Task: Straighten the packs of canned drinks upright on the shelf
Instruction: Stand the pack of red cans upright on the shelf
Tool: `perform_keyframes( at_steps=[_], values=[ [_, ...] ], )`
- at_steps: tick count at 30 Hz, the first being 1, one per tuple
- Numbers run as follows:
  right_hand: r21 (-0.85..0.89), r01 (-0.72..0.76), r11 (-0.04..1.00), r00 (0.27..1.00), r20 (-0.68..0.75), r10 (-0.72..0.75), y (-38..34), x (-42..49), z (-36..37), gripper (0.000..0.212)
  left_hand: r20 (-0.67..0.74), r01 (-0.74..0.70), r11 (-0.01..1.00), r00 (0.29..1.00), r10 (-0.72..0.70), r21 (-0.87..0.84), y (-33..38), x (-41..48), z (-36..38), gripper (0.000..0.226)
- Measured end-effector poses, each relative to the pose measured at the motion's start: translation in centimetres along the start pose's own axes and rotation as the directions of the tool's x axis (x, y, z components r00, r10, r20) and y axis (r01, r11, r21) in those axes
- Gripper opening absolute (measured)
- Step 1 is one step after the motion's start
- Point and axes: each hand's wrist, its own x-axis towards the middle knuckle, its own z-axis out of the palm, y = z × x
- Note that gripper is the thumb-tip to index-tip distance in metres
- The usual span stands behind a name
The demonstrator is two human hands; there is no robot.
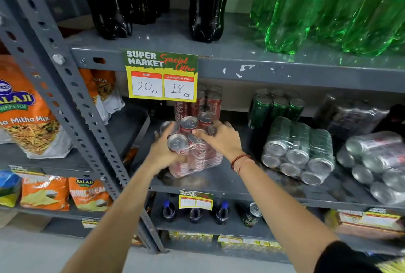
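Observation:
A shrink-wrapped pack of red cola cans (198, 156) stands on the grey middle shelf (241, 185), tilted slightly toward me with its can tops showing. My left hand (162, 152) grips its left side and my right hand (219, 139) presses on its top right. Behind it another red can pack (208, 103) stands upright. To the right a pack of green cans (298, 152) lies on its side, can ends facing me. At the far right a silver can pack (377, 163) also lies on its side.
An upright green can pack (276, 108) and a dark wrapped pack (350, 115) stand at the back of the shelf. A yellow price tag (162, 75) hangs from the shelf above, which carries cola and green soda bottles. Snack bags fill the rack to the left.

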Motion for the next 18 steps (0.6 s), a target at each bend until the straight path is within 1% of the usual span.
perform_keyframes(
  at_steps=[2,3,6,9,11,13,16,18],
  values=[
    [-0.058,-0.050,0.997,0.996,-0.082,0.045,-0.9,-1.7,0.9,0.082,0.178,-0.031,0.995,0.984,0.014,0.091,0.3,1.4,-2.0,0.112],
    [-0.080,-0.074,0.994,0.992,-0.108,0.065,-1.3,-2.3,1.2,0.085,0.229,-0.046,0.988,0.973,0.011,0.146,0.5,2.0,-2.6,0.111],
    [-0.053,-0.136,0.989,0.986,-0.105,0.130,-2.0,-2.9,1.5,0.086,0.256,-0.052,0.957,0.966,-0.023,0.284,0.4,3.1,-3.4,0.115],
    [-0.009,-0.167,0.986,0.981,-0.104,0.165,-2.3,-3.0,1.6,0.086,0.293,-0.074,0.943,0.956,-0.026,0.323,-0.3,3.9,-3.7,0.114],
    [0.005,-0.155,0.988,0.981,-0.119,0.154,-2.3,-3.0,1.7,0.086,0.298,-0.100,0.936,0.954,-0.006,0.337,0.1,3.6,-3.7,0.114],
    [0.021,-0.138,0.990,0.985,-0.106,0.139,-2.1,-2.9,1.5,0.086,0.266,-0.106,0.926,0.964,0.007,0.361,0.5,3.1,-3.4,0.116],
    [0.029,-0.127,0.991,0.989,-0.071,0.129,-2.0,-2.6,1.2,0.086,0.187,-0.103,0.925,0.982,0.036,0.365,0.4,2.5,-2.7,0.113],
    [0.060,-0.131,0.990,0.991,-0.016,0.132,-2.0,-2.6,1.0,0.087,0.154,-0.105,0.912,0.987,0.047,0.396,0.6,2.1,-2.5,0.110]
  ],
)
